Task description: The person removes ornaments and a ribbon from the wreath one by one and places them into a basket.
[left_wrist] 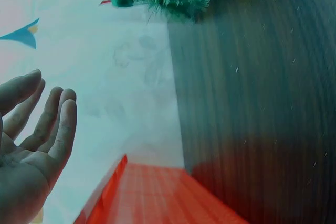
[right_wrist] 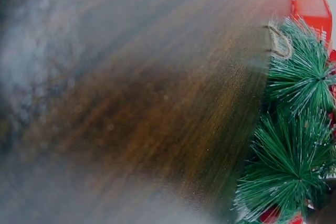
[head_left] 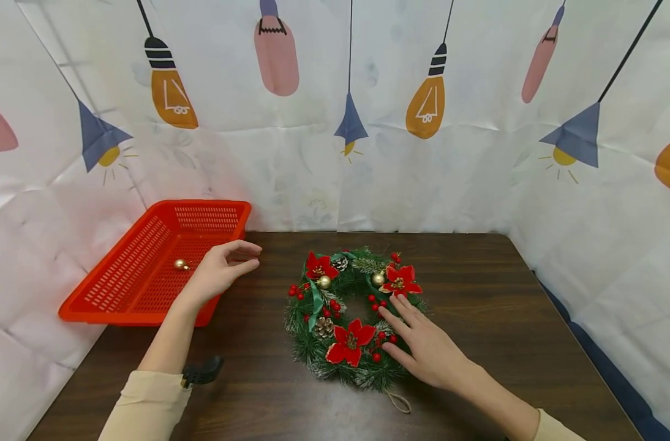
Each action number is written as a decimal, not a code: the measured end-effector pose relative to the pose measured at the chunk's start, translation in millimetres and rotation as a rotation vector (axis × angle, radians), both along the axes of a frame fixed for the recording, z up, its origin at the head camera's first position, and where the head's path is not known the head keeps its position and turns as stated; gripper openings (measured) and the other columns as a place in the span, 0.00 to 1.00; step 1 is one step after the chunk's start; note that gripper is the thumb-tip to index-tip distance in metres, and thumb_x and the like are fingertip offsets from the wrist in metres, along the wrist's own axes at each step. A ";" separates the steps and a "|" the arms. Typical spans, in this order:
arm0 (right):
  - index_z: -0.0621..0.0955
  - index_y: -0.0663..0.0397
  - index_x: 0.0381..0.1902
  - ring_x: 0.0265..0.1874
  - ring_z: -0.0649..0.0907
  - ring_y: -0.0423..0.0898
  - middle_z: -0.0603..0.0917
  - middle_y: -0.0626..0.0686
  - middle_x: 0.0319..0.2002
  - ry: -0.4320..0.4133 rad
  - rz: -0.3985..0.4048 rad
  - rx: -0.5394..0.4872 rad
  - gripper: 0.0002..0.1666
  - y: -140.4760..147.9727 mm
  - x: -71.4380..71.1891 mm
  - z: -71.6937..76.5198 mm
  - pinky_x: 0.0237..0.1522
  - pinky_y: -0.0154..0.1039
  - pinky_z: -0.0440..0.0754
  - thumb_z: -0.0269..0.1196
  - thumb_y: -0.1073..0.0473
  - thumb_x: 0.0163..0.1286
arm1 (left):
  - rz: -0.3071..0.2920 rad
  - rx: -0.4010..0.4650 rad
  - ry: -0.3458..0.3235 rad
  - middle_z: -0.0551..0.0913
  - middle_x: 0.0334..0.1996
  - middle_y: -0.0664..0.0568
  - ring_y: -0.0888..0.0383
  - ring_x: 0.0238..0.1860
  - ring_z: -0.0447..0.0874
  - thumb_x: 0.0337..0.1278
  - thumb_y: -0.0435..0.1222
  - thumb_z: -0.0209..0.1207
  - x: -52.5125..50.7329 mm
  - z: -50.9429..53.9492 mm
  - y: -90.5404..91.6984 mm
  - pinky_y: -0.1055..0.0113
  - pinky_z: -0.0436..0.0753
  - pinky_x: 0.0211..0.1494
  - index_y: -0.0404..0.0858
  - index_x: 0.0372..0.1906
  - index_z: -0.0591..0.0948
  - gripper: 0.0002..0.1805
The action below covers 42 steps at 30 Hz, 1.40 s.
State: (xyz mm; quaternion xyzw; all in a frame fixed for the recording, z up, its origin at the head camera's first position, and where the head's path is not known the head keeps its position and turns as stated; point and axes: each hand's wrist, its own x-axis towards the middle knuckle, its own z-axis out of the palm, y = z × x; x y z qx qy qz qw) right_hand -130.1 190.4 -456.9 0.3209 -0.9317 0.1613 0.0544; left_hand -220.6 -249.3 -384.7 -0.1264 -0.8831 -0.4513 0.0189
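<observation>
A green Christmas wreath (head_left: pixel 311 349) lies flat on the table, dressed with red poinsettias (head_left: pixel 350 344), red berries, pine cones (head_left: pixel 324 327), green ribbon and gold baubles (head_left: pixel 324 282). My right hand (head_left: pixel 423 346) rests its spread fingers on the wreath's right side, over the berries. My left hand (head_left: pixel 220 269) hovers by the right edge of a red plastic basket (head_left: pixel 106 318). Its fingers are loosely bent and hold nothing, as the left wrist view also shows. One small gold bauble (head_left: pixel 180 264) lies inside the basket. The right wrist view shows wreath needles (right_wrist: pixel 296 87), but not the fingers.
The dark wooden table (head_left: pixel 478 288) reaches back to a white curtain (head_left: pixel 291 177) printed with lamps and bulbs. A twine loop (head_left: pixel 398 402) sticks out from the wreath's near edge. A black strap (head_left: pixel 203 370) is around the left wrist.
</observation>
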 end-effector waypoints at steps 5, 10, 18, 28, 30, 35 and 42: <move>0.64 0.48 0.80 0.79 0.54 0.55 0.56 0.58 0.80 -0.005 -0.005 0.002 0.42 0.3 0.3 0.8 0.70 0.56 0.66 0.56 0.34 0.77 | -0.055 -0.010 0.009 0.85 0.53 0.44 0.45 0.53 0.84 0.70 0.36 0.65 -6.4 -6.9 14.3 0.48 0.83 0.55 0.38 0.57 0.84 0.14; 0.64 0.47 0.80 0.79 0.54 0.55 0.56 0.58 0.80 -0.005 -0.004 -0.001 0.42 0.0 0.3 0.7 0.70 0.56 0.67 0.56 0.35 0.77 | -0.099 -0.017 0.008 0.86 0.51 0.47 0.48 0.52 0.85 0.70 0.37 0.65 -11.0 -10.3 27.4 0.48 0.83 0.56 0.40 0.56 0.84 0.14; 0.64 0.48 0.80 0.79 0.55 0.56 0.56 0.58 0.80 0.009 -0.001 -0.012 0.41 0.0 0.6 -0.5 0.69 0.56 0.68 0.57 0.35 0.78 | -0.149 0.005 0.011 0.86 0.50 0.48 0.50 0.51 0.85 0.68 0.34 0.66 -13.8 -11.1 45.2 0.51 0.83 0.55 0.40 0.54 0.85 0.12; 0.64 0.47 0.80 0.79 0.55 0.55 0.56 0.58 0.80 0.015 0.002 -0.015 0.41 -0.1 0.4 -1.0 0.69 0.56 0.69 0.56 0.35 0.78 | -0.198 -0.022 0.010 0.87 0.50 0.45 0.52 0.47 0.87 0.67 0.33 0.66 -18.2 -14.8 66.5 0.53 0.85 0.51 0.35 0.55 0.85 0.14; 0.64 0.47 0.80 0.79 0.55 0.56 0.56 0.58 0.80 0.017 0.002 -0.016 0.41 0.3 0.4 -1.4 0.69 0.56 0.69 0.56 0.35 0.78 | -0.212 -0.018 0.005 0.87 0.48 0.45 0.53 0.45 0.87 0.68 0.33 0.66 -19.1 -14.5 71.3 0.55 0.85 0.49 0.34 0.55 0.85 0.14; 0.64 0.46 0.80 0.79 0.55 0.55 0.56 0.57 0.80 0.013 0.001 -0.014 0.41 0.8 0.0 -1.8 0.69 0.56 0.68 0.55 0.35 0.78 | -0.257 -0.019 0.003 0.87 0.49 0.44 0.53 0.45 0.86 0.69 0.35 0.65 -19.3 -13.1 83.5 0.55 0.85 0.48 0.35 0.54 0.86 0.13; 0.65 0.48 0.80 0.79 0.55 0.57 0.56 0.58 0.80 0.013 0.005 -0.018 0.42 0.9 0.4 -1.6 0.70 0.57 0.67 0.55 0.34 0.78 | -0.312 -0.056 0.016 0.87 0.47 0.49 0.55 0.46 0.84 0.68 0.34 0.66 -24.9 -16.9 99.2 0.56 0.83 0.48 0.35 0.52 0.87 0.12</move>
